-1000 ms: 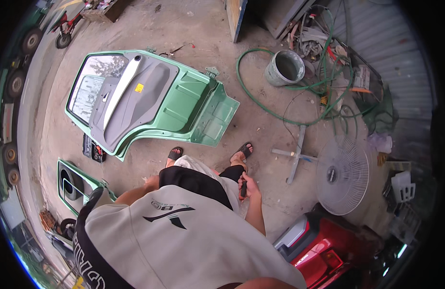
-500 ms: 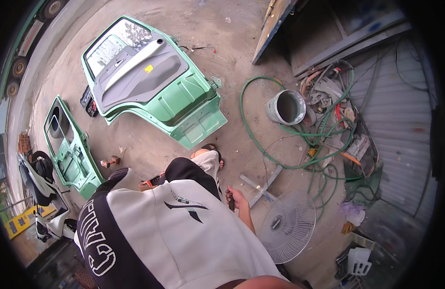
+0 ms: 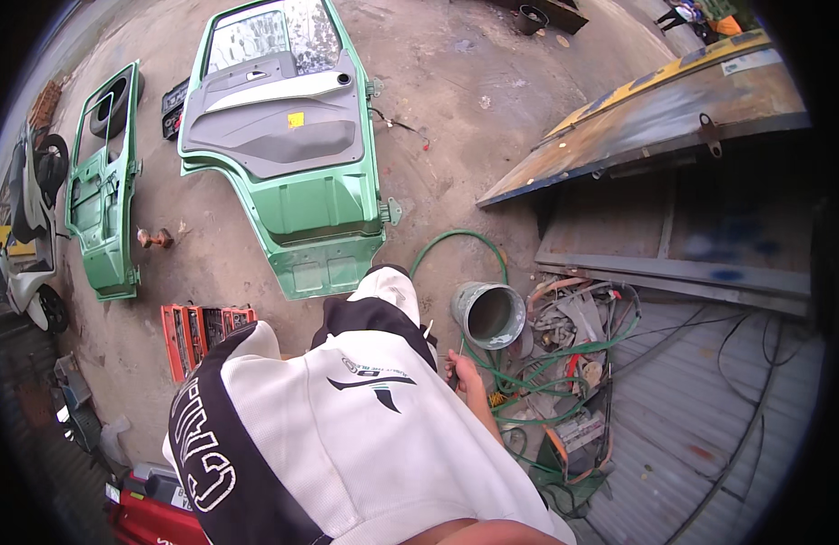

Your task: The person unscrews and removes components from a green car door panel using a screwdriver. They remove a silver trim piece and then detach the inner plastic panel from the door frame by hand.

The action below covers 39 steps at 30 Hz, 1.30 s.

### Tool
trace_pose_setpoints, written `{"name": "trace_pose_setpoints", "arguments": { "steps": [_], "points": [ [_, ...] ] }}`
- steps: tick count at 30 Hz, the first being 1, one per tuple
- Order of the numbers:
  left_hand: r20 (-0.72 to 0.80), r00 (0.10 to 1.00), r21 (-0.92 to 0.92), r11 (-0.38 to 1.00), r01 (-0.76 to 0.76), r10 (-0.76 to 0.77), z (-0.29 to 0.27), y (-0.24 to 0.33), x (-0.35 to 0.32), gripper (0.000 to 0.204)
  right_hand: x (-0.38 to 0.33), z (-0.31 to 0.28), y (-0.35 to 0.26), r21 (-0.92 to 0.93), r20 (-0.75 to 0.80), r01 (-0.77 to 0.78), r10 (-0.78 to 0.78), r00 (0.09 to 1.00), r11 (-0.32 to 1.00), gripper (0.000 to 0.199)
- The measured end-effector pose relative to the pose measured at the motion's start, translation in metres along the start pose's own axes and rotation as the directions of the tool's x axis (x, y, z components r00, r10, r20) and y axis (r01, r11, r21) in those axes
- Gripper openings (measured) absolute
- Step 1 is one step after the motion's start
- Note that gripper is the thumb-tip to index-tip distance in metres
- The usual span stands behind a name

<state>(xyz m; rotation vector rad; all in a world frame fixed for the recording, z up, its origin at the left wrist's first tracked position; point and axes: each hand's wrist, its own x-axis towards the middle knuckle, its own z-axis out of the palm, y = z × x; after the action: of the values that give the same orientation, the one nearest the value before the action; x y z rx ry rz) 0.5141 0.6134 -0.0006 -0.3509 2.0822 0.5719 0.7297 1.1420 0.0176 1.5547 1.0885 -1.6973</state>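
Stained grey concrete floor (image 3: 492, 136) is spread beneath scattered parts and tools. At the person's right side, a slim tool with a dark handle (image 3: 452, 379) is held in the right hand (image 3: 466, 370), whose fingers are curled closed around the grip; its far end cannot be made out clearly. The left hand is not seen, so how far it is opened, or whether anything is gripped by it, cannot be told. Just beyond the right hand, a round, dirt-crusted bucket (image 3: 462, 309) is partly ringed by a looped green hose (image 3: 460, 232), and a heap of mixed scrap (image 3: 565, 320) is piled beside it. Ahead of the person, a large green metal vehicle door (image 3: 306, 209), fitted with a grey inner panel (image 3: 283, 150) and marked with a yellow square sticker (image 3: 296, 120), is laid on the floor. On the left, an orange-red toolbox (image 3: 173, 338) is seen opened. Farther left, a narrower green metal door frame (image 3: 94, 227) is placed, with a black tyre (image 3: 117, 116) showing at its upper end. At the far right, grey corrugated sheeting (image 3: 678, 427) is seen.
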Motion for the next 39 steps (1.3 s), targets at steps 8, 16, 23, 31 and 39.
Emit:
{"name": "trace_pose_setpoints", "arguments": {
  "steps": [8,16,23,31,39],
  "points": [
    [-0.07,0.978,-0.276,0.946,0.172,-0.198,0.066,0.089,-0.038,0.031,0.048,-0.092,-0.222,-0.261,-0.114,0.189,-0.225,0.968,0.946,0.03],
    [-0.068,0.935,-0.731,0.655,0.191,-0.349,0.146,0.265,-0.007,0.03,0.081,-0.116,-0.422,-0.578,0.118,0.247,-0.22,0.968,0.778,0.021],
    [-0.152,0.91,-0.938,0.346,-0.01,-0.386,0.099,0.396,0.083,0.029,0.08,-0.036,-0.562,-0.611,0.382,0.367,-0.145,0.913,0.701,0.034],
    [-0.419,0.906,-0.826,0.44,-0.352,-0.061,-0.069,0.617,0.222,0.02,0.129,0.068,-0.701,-0.488,0.434,0.325,-0.098,0.896,0.81,0.038],
    [-0.509,0.75,-0.475,0.589,-0.654,0.423,-0.201,0.771,0.247,0.022,0.137,0.18,-0.874,-0.374,0.194,0.089,-0.016,0.981,0.923,0.013]
  ]
}}
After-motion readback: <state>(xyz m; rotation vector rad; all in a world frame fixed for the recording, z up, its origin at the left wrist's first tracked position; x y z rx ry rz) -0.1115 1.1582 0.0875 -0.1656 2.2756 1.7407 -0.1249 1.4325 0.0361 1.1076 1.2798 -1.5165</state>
